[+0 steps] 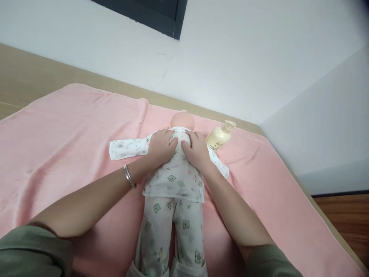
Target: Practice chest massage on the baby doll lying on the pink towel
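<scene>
Soft pink towel (57, 130) over a wooden table (20, 77), white wall (245, 57) behind. Cloth-dressed doll (175, 181) lies mid-towel, left hand (160, 146) and right hand (197, 150) flat on its upper back, fingers together; glossy cream bottle (219, 135) lies just beside.

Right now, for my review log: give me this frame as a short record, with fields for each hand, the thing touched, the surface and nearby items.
left hand: palm down on the upper torso of the doll; bracelet on the wrist
right hand: palm down beside it, on the same upper torso
doll: lengthwise on the towel, head away from the camera, white printed outfit, face not visible
towel: pink, spread over a wooden table
bottle: cream-coloured, on the towel right of the doll's head
</scene>
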The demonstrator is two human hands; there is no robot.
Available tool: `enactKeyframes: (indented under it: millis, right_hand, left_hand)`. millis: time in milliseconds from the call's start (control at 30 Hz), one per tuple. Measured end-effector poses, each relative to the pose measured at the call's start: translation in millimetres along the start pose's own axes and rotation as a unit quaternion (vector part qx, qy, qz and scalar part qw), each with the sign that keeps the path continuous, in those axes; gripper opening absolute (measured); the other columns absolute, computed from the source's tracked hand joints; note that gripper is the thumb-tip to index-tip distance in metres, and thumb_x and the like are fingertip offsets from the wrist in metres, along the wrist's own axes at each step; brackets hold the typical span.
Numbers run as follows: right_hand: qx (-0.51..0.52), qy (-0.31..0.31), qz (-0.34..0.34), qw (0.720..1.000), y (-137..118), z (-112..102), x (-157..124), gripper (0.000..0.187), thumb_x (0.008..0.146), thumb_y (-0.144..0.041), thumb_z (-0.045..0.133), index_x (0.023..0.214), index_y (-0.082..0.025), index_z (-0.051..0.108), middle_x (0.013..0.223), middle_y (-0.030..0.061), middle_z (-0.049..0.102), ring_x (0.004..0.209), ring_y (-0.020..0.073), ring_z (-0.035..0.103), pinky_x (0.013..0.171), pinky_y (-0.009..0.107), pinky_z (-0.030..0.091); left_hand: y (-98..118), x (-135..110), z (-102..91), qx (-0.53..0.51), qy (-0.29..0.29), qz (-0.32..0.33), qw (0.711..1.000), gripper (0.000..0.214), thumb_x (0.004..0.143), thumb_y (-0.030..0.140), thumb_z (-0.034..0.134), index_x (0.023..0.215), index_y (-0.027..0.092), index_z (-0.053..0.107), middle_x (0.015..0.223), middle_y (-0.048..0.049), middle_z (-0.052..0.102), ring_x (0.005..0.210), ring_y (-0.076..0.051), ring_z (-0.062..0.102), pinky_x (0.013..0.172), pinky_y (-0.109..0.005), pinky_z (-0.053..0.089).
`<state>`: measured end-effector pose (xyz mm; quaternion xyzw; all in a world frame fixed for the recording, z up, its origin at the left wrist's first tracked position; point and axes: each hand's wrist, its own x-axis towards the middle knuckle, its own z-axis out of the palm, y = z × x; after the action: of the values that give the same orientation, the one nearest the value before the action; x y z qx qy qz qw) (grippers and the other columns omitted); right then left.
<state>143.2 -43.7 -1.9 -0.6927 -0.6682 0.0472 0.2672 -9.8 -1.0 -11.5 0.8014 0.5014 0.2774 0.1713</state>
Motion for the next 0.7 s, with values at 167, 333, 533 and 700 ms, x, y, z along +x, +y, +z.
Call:
enactKeyframes:
  millis: [167,333,533,700]
  right_hand:
    - [-0.055,-0.013,-0.018,0.998,-3,-6,0,0.045,0.097,-0.035,0.043,0.132,-0.016,0.065,0.13,0.0173,0.068,0.122,0.0345,0.063,0.109,0.05,0.05]
    - [-0.09,-0.033,-0.009,0.995,-9,-13,1,0.046,0.099,-0.035,0.041,0.132,-0.012,0.064,0.129,0.0187,0.071,0.119,0.0346,0.065,0.106,0.049,0.051]
    - [-0.086,-0.036,-0.017,0.996,-4,-11,3,0.045,0.099,-0.036,0.044,0.131,-0.012,0.064,0.132,0.0186,0.07,0.125,0.0332,0.064,0.11,0.047,0.049]
    - [-0.068,-0.017,-0.051,0.996,-4,-9,1,0.044,0.099,-0.033,0.044,0.131,-0.011,0.064,0.132,0.0185,0.07,0.121,0.034,0.065,0.108,0.049,0.05]
  left_hand:
    - [0,1,-2.5,0.021,-0.018,0.017,0.999,0.046,0.1,0.033,0.035,0.129,0.014,0.065,0.131,-0.0143,0.071,0.124,-0.03,0.062,0.112,-0.049,0.046]
    - [-1,4,-6.3,0.029,-0.039,0.041,0.998,0.048,0.099,0.03,0.031,0.131,0.014,0.064,0.135,-0.0146,0.068,0.127,-0.03,0.06,0.114,-0.05,0.045]
    - [1,7,-9.3,0.011,-0.044,0.061,0.997,0.052,0.096,0.028,0.033,0.135,0.014,0.064,0.143,-0.0132,0.066,0.135,-0.029,0.058,0.12,-0.049,0.042]
    - [-1,16,-14.4,-0.043,-0.023,0.022,0.999,0.049,0.091,0.034,0.043,0.129,0.017,0.068,0.145,-0.0114,0.066,0.138,-0.029,0.058,0.121,-0.045,0.045]
